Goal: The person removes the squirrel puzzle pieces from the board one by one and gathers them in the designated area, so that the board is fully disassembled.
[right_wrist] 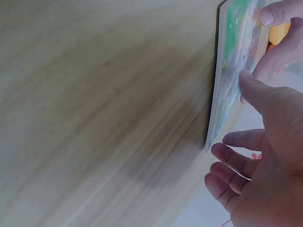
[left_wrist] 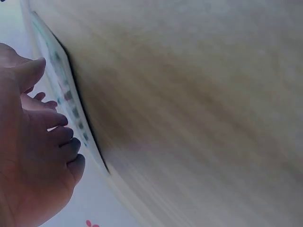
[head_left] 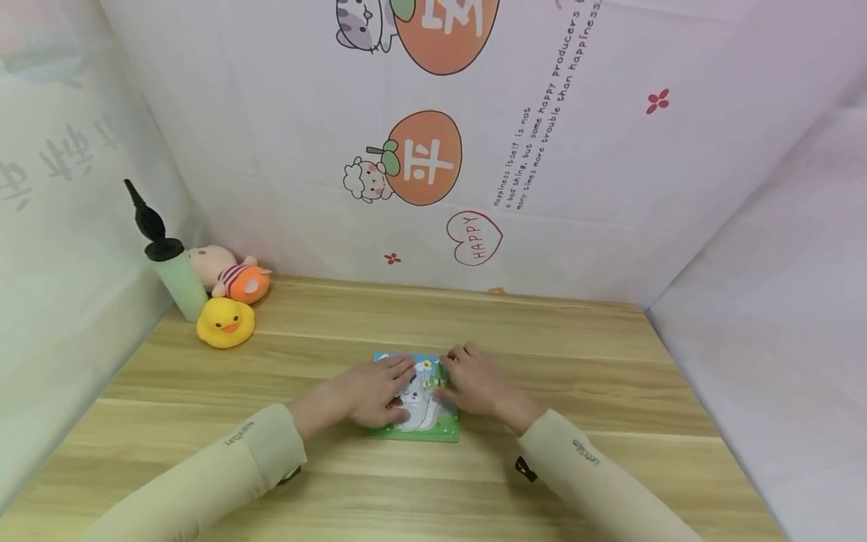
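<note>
A flat square cartoon picture board (head_left: 442, 432), with a white animal figure, blue sky and a green lower border, lies on the wooden table. My left hand (head_left: 376, 393) rests over its left part, fingers reaching across the picture and covering some of it. At the right side is my right hand (head_left: 478, 385), its thumb over the picture and its other fingers by the upper right corner. The right wrist view shows the thumb (right_wrist: 253, 87) at the board's face, while the fingers hang loosely bent beside its edge. In the left wrist view the board appears edge-on.
At the back left of the table (head_left: 325, 489) stand a yellow toy duck (head_left: 226, 324), a plush toy (head_left: 245, 282) and a pale green cylinder with a black top (head_left: 181, 282). White printed sheets (head_left: 576, 248) enclose the back and sides.
</note>
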A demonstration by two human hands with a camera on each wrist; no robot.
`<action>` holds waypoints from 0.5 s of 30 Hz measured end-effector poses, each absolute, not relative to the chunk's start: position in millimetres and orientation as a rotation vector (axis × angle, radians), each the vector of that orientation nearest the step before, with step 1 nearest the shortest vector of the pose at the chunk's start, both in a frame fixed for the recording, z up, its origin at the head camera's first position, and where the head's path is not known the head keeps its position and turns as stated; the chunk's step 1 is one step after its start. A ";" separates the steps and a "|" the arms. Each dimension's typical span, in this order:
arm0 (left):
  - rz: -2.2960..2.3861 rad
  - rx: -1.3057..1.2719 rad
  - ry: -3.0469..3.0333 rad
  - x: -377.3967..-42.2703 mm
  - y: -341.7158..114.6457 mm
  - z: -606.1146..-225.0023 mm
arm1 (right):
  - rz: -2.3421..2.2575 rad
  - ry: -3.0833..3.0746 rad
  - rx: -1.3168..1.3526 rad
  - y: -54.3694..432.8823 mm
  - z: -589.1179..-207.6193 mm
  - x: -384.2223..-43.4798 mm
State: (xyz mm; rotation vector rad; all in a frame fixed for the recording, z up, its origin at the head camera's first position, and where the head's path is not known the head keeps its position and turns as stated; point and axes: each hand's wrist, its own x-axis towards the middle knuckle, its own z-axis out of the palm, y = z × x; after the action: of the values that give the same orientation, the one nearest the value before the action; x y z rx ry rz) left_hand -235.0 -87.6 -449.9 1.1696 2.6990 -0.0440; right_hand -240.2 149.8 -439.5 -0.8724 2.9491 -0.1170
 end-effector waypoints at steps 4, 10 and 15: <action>0.008 1.141 2.681 -234.0 -88.4 -452.3 | -0.095 2.931 -0.852 147.0 -441.9 -242.0; 0.050 1.133 2.665 -235.6 -91.8 -457.2 | -0.242 2.923 -0.765 143.4 -443.3 -247.2; 0.032 1.133 2.651 -234.8 -93.2 -458.8 | -0.277 2.922 -0.737 141.9 -443.6 -251.6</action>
State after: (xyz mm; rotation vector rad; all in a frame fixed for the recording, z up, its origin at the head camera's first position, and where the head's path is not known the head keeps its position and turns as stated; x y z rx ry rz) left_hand -234.8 -93.2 -458.8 1.1334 2.6511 0.0322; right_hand -251.6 141.9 -443.6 -0.7371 2.9217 -0.2765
